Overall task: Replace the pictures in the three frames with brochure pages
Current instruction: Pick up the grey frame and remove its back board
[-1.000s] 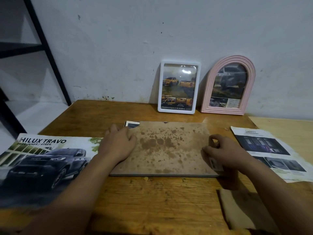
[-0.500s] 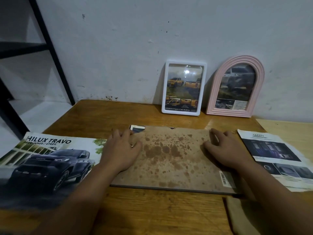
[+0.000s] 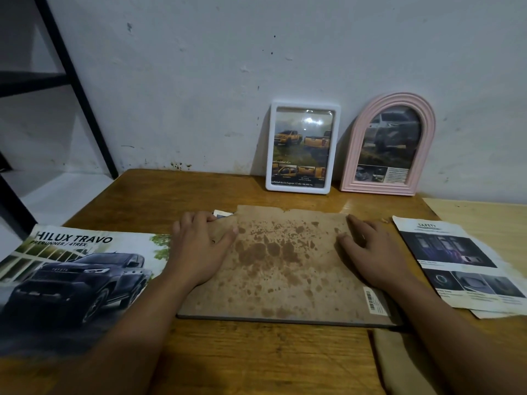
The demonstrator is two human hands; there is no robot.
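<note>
- My left hand [image 3: 199, 246] lies flat on the left part of the stained backing board [image 3: 285, 266], fingers straight, pressing down rather than gripping anything.
- My right hand [image 3: 373, 252] does the same on the right part, fingers spread and relaxed, palm down.
- That board is the back of the third frame, which lies face down in the middle of the wooden table [image 3: 256, 357]. It's got brown blotches all over and a barcode sticker [image 3: 375, 302] near its right front corner.
- A corner of a printed page [image 3: 222, 214] pokes out from under the board's far left edge, just by my left fingertips.
- Left of the board, touching my left wrist area: the Hilux Travo brochure [image 3: 74, 277], lying flat.
- Right of the board: a torn-out safety page [image 3: 462, 266], flat on the table.
- At the back, leaning upright on the wall [image 3: 256, 67]: the white frame [image 3: 302, 146] with a page of orange pickups in it, and beside it the pink arched frame [image 3: 389, 145] holding a page with a grey truck.
</note>
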